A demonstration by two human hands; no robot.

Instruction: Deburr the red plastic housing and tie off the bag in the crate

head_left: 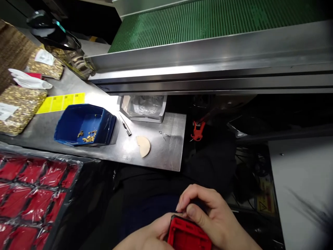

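Low in the head view, my left hand (152, 233) is closed round a red plastic housing (188, 234), a boxy part with a dark edge and a recessed inside. The housing's lower part is cut off by the frame. My right hand (217, 217) curls over the top right edge of the housing, thumb and forefinger drawn together at its upper corner. Whatever lies between those fingertips is hidden or too small to name. Both hands are above my dark-clothed lap, in front of the steel table.
A blue bin (85, 121) with small brass pieces stands on the steel table (170, 152), near a knife (125, 125), a beige disc (143, 146) and a grey bin (148, 117). Wrapped red parts (33, 205) lie left. A green conveyor (197, 24) crosses behind; orange-handled cutters (198, 131) hang below.
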